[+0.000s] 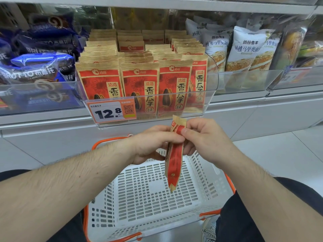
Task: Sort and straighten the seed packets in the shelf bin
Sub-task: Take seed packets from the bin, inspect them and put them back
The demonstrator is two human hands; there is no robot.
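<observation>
Seed packet (173, 159), red and tan, edge-on, between both hands.

Left hand (153, 144), right hand (204, 137) pinch 1 seed packet (173, 159), seemingly edge-on, above white basket (139, 198).

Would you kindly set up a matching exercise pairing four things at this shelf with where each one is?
Things:
1. held seed packet
2. price tag
3. white basket
4. blue snack bags

Places:
A. below the hands, on the person's lap
B. front of the clear seed bin, lower left
C. pinched between left hand and right hand
D. shelf section left of the seed bin

Pairs: 1-C, 2-B, 3-A, 4-D
</observation>
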